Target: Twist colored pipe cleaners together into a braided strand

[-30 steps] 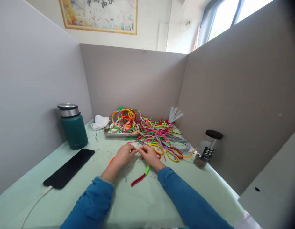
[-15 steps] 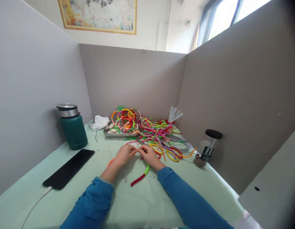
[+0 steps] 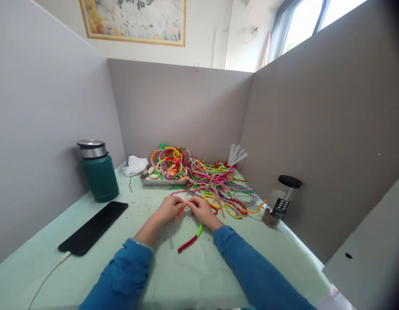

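Tall smooth grey panels are enclosing the spot on 3 sides, w/ a broad table under pale-green cloth spreading betw. them. At the back, a tangled heap of multicoloured fuzzy chenille stems is sprawling fwd; its nearest loops are crowding the R hand's far side, so prob. the main snag hazard. Beside it, a shallow silver metal tray is holding shells & bright rings. A teal bottle w/ steel lid is standing far L, a clear jar w/ black lid out R, & a flat black phone is lying nearer L; all well apart from the hands, not blocking.

Mid-table, the L hand is pinching a short orange fuzzy stem; the R hand is apparently pinching its tip too, fingertips nearly meeting; detail's too small to be sure. A red-and-green fuzzy strip is lying just below the R hand; can't tell if it's joined on. The orange one's prob. v. light, soft, bendy, not slippery; best gripped nr the ends, w/o crushing the fuzz.
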A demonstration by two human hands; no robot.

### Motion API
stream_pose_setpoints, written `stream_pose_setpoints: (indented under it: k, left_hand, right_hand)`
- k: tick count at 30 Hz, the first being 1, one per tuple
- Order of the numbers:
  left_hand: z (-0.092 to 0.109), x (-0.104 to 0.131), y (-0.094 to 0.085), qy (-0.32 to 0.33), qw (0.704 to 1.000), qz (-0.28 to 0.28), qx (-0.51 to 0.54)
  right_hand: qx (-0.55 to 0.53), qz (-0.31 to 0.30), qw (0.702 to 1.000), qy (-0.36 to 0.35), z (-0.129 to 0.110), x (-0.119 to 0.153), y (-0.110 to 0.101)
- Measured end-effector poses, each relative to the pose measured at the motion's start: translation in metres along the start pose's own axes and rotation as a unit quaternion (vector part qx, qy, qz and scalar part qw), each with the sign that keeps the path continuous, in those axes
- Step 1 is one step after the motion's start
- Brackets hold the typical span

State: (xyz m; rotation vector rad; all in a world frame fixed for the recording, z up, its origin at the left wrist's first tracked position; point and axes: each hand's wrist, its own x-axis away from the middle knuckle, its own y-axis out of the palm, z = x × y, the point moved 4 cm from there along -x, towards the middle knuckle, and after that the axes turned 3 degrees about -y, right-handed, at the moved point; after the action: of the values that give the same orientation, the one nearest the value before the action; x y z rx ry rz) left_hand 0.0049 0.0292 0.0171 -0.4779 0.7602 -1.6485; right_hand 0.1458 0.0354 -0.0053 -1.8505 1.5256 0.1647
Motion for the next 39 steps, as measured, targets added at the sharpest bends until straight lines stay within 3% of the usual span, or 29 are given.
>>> stream_pose_setpoints:
  k: [7, 18, 25, 32, 39]
  left_hand:
    - [0.002, 0.002, -0.002, -0.023, 0.999, 0.009, 0.034]
    - [0.003, 0.002, -0.003, -0.007, 1.000, 0.008, 0.022]
    - [0.004, 0.006, 0.001, -0.042, 0.994, -0.051, 0.084]
    - [0.000, 0.006, 0.005, -0.030, 0.988, -0.090, 0.121]
    - [-0.009, 0.000, 0.006, -0.017, 0.997, -0.036, 0.065]
  right_hand:
    - [0.000, 0.006, 1.000, -0.002, -0.002, 0.000, -0.001]
    - [-0.002, 0.002, 1.000, -0.007, -0.004, 0.001, -0.001]
    - [-0.003, 0.000, 1.000, -0.008, -0.003, 0.001, -0.001]
    - [-0.008, 0.003, 1.000, 0.003, 0.000, 0.001, 0.000]
    - [-0.023, 0.000, 1.000, 0.002, -0.002, 0.000, 0.000]
